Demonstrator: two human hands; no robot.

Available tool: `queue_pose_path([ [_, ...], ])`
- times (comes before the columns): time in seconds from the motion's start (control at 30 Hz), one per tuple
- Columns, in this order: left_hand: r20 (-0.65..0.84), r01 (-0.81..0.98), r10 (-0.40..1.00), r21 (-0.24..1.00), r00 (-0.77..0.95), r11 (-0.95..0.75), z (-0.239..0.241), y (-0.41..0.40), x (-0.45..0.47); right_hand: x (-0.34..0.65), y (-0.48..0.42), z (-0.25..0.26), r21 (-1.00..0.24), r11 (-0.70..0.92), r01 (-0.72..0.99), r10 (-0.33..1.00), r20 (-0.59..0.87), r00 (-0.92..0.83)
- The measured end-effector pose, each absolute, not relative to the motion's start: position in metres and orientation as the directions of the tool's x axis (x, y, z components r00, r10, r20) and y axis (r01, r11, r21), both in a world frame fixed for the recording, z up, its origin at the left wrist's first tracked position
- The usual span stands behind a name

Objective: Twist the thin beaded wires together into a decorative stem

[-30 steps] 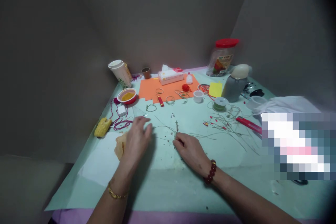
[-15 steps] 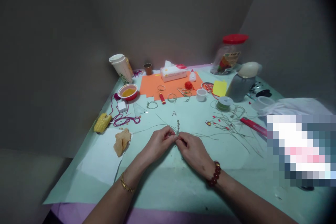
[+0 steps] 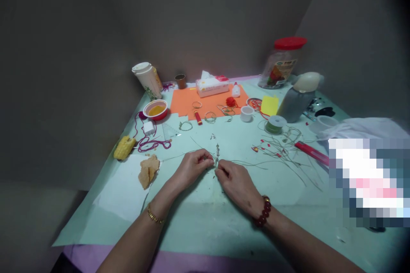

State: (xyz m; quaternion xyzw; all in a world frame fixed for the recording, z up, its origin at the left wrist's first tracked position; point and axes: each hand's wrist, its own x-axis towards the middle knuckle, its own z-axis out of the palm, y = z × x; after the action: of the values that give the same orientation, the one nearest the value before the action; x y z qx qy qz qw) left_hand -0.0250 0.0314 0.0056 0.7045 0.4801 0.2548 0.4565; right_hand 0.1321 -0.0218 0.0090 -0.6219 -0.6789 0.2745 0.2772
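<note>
My left hand (image 3: 192,169) is closed in a pinch at the middle of the table, its fingertips by a thin green cord (image 3: 173,157) whose strands run out to both sides. Close beside it, my right hand (image 3: 236,182) pinches the same cord work, thumb against bent forefinger. Between and just beyond the fingertips lies a short beaded strand (image 3: 218,151), pointing away from me. A small gap separates the two hands. The exact grip points are too small to make out. A few tiny pale bits (image 3: 213,136) lie past the strand.
Loose green cords (image 3: 275,149) with red scraps, a cord spool (image 3: 274,125) and a red cutter (image 3: 310,152) are at right. At left lie corn (image 3: 124,148), a bread piece (image 3: 149,171), purple cord (image 3: 155,144) and a bowl (image 3: 156,111). A tissue box (image 3: 212,86) stands behind.
My hands have drawn slightly apart: the left fingertips have shifted a little left and up, opening a gap from the right. The beaded strand stays about where it was.
</note>
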Motion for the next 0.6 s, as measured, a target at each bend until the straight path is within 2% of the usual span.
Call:
queue_pose_path([
  [0.2,0.012,0.517,0.928,0.828,0.372,-0.217,0.0089,0.0347,-0.0247,0.1319,-0.0218,0.0098,-0.699,0.054,0.713,0.998,0.014,-0.061],
  [0.37,0.041,0.640,0.925,0.710,0.377,-0.292,0.0097,0.0338,-0.0223,0.1320,-0.0218,0.0093,-0.686,0.039,0.727,0.999,0.003,-0.051],
  [0.6,0.021,0.771,0.959,0.589,0.284,-0.241,0.0078,0.0325,-0.0168,0.1309,-0.0215,0.0093,-0.667,0.068,0.742,0.998,0.046,-0.050],
])
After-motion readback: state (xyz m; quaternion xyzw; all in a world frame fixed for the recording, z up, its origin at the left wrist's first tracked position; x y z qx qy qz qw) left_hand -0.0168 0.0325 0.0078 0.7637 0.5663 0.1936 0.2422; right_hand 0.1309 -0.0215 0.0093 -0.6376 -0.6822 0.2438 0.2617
